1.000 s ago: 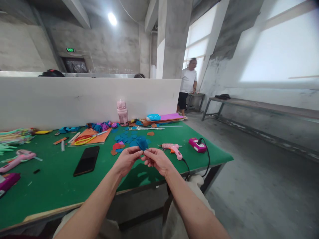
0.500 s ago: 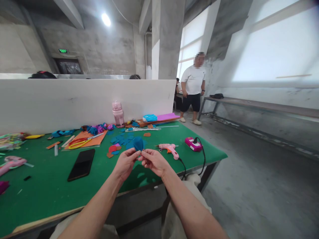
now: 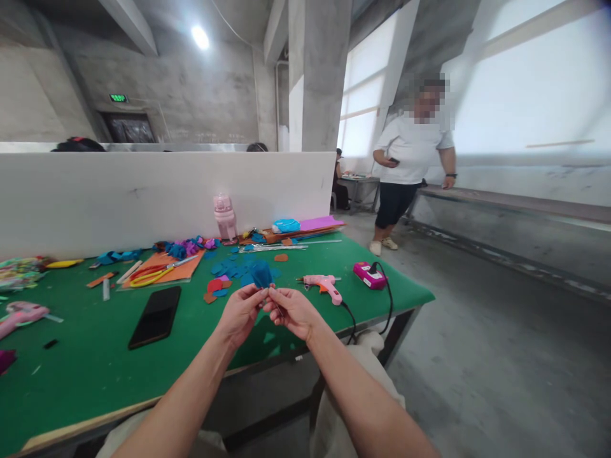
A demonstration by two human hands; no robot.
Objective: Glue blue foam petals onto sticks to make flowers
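Over the green-covered table, both hands pinch the base of a small blue flower (image 3: 262, 274) that looks made of thin felt or paper. My left hand (image 3: 242, 312) grips it from the left with thumb and fingertips. From the right, my right hand (image 3: 292, 310) holds it the same way, its lower fingers curled; a thin stem seems to show below them. Just behind the flower lie scattered blue cut pieces (image 3: 228, 268). A pink glue gun (image 3: 324, 285) rests to the right of my right hand.
A magenta power box (image 3: 370, 276) with a black cable sits near the right table edge. At left lie a phone (image 3: 155, 316) and yellow-handled scissors (image 3: 153, 275). A pink bottle (image 3: 224, 218) stands by the white partition (image 3: 143, 197). Beyond the table, a person (image 3: 413, 152) walks.
The flower has tipped slightly to the left between my fingers, and its top looks more gathered. The person in the background has come closer and moved right.
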